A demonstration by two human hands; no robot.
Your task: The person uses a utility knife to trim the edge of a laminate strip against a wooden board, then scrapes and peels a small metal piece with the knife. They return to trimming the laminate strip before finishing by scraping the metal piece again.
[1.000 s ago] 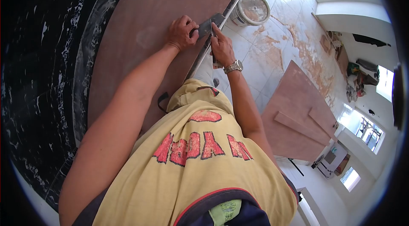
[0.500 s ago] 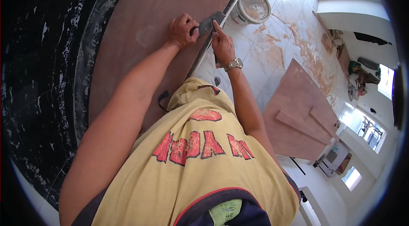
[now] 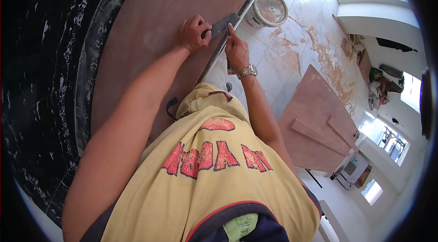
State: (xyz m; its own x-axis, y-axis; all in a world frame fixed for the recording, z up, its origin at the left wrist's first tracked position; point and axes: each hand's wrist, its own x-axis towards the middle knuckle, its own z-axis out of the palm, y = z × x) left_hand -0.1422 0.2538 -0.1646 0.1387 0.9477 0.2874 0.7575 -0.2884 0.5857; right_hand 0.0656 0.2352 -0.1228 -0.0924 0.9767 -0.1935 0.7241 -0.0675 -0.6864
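A flat dark grey piece point(image 3: 221, 26) lies across the edge of a large reddish-brown board point(image 3: 155, 18). My left hand point(image 3: 195, 35) is closed on the left end of this piece, over the board. With its index finger stretched out, my right hand point(image 3: 237, 50) touches the piece near its right end. The other fingers of that hand are curled, and whatever they hold is hidden. A metal watch point(image 3: 247, 72) is on my right wrist. The metal strip point(image 3: 213, 59) along the board's edge runs just beneath the piece.
A bucket point(image 3: 270, 9) with brownish residue stands on the tiled floor beyond the board's edge. Brown smears point(image 3: 326, 59) mark the tiles. To the right lies another reddish-brown board point(image 3: 315, 128) with strips on it. Black marbled steps point(image 3: 41, 82) curve along the left.
My hands and the dark piece stay in nearly the same place on the edge. The whole view has shifted slightly, with the bucket and floor a little further left.
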